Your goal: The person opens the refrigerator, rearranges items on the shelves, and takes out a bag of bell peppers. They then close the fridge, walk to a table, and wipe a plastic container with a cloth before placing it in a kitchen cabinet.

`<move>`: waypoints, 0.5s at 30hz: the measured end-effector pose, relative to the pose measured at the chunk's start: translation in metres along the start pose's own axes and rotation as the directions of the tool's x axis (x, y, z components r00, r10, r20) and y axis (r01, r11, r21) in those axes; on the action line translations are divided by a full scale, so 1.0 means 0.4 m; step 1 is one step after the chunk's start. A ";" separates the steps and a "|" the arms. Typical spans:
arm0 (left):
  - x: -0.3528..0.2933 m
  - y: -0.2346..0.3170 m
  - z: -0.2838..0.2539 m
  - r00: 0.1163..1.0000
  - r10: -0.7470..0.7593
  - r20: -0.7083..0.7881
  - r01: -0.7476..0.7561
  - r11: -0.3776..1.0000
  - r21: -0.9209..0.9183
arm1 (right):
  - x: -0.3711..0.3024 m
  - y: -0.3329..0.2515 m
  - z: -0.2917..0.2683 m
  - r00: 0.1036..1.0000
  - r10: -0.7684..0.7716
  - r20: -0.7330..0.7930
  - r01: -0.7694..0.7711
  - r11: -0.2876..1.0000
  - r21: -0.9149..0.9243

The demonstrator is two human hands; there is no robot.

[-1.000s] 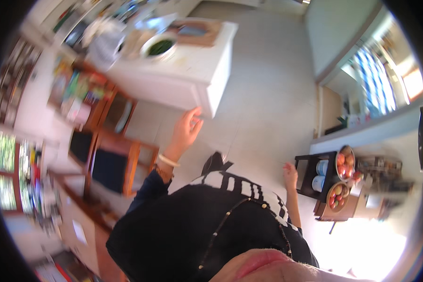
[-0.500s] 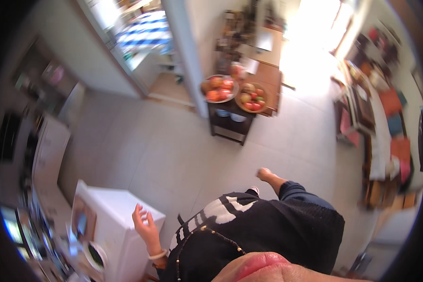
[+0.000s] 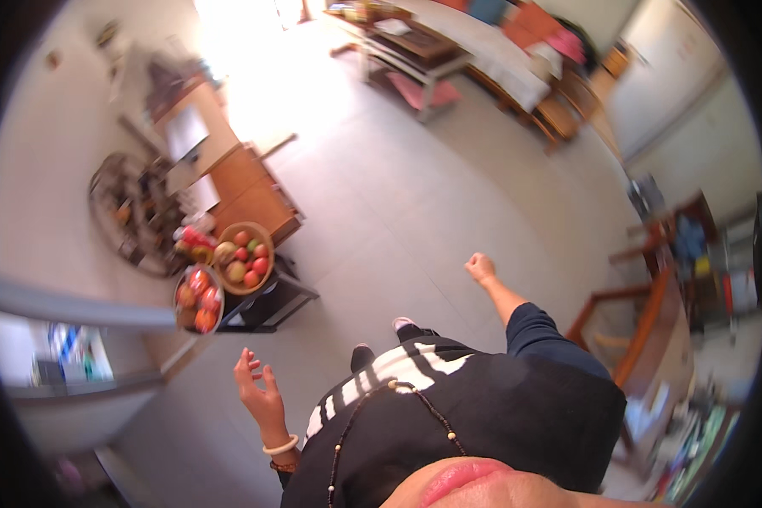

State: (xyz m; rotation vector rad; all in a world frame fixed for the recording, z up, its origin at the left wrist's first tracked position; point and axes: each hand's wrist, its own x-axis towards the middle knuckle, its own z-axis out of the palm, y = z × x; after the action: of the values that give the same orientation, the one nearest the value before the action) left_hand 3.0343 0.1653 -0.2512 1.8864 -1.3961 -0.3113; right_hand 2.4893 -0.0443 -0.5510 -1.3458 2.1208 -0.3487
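The left grip (image 3: 261, 396) is released, its fingers apart and softly bent, palm bare. A smooth, cream-coloured bangle (image 3: 281, 444) and a brown beaded bracelet (image 3: 284, 466) ring its wrist. The right grip (image 3: 481, 269) is curled into a loose fist over the floor (image 3: 381, 212), below a dark blue sleeve (image 3: 535, 332); I cannot tell whether anything is inside.

Nearest the left grip, but apart from it, two round vessels stand side by side: a tan bowl (image 3: 229, 234) of smooth red, green and yellowish fruit (image 3: 251, 278), and a pale-rimmed bowl (image 3: 221, 305) of glossy orange-red fruit (image 3: 200, 282). They rest on a dark, straight-edged stand (image 3: 271, 296).

Beyond is an orange-brown wooden counter (image 3: 250, 199) with flat white sheets (image 3: 186, 135). By the wall sits a gnarled, dark brown mass (image 3: 131, 212), too blurred to name. Matte grey tiles with thin joints spread outward to a long, white-covered seat (image 3: 491, 55). An angular wooden frame (image 3: 652, 326) stands at the right.
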 end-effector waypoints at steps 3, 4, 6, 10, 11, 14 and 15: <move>0.183 -0.008 0.124 0.965 0.157 0.212 -0.162 0.987 0.003 | -0.185 0.298 -0.108 0.954 0.185 -0.238 -0.201 0.978 -0.046; 0.239 0.019 0.170 0.940 0.235 0.248 -0.235 0.972 -0.031 | -0.276 0.386 -0.137 0.955 0.187 -0.231 -0.218 0.969 -0.116; 0.336 0.110 0.280 0.881 0.383 0.279 -0.347 0.922 -0.172 | -0.467 0.522 -0.147 0.907 0.350 -0.233 -0.385 0.915 -0.124; 0.423 0.368 0.546 0.722 0.589 0.363 -0.460 0.800 -0.384 | -0.741 0.684 -0.069 0.621 0.730 -0.284 -0.732 0.670 0.124; 0.429 0.435 0.620 0.679 0.617 0.399 -0.474 0.783 -0.403 | -0.781 0.709 -0.039 0.565 0.772 -0.292 -0.768 0.621 0.158; 0.425 0.658 0.842 0.515 0.701 0.494 -0.539 0.712 -0.449 | -0.779 0.771 0.014 0.602 0.781 -0.164 -0.752 0.624 0.214; 0.421 0.743 0.913 0.468 0.724 0.507 -0.544 0.688 -0.480 | -0.744 0.788 0.005 0.710 0.704 0.015 -0.699 0.702 0.136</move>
State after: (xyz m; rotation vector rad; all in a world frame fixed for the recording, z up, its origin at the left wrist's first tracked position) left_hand 2.6690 -0.1760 -0.2571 0.8916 -2.3165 -0.7924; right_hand 2.3523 0.3626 -0.6118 -0.3676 2.4058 -0.1819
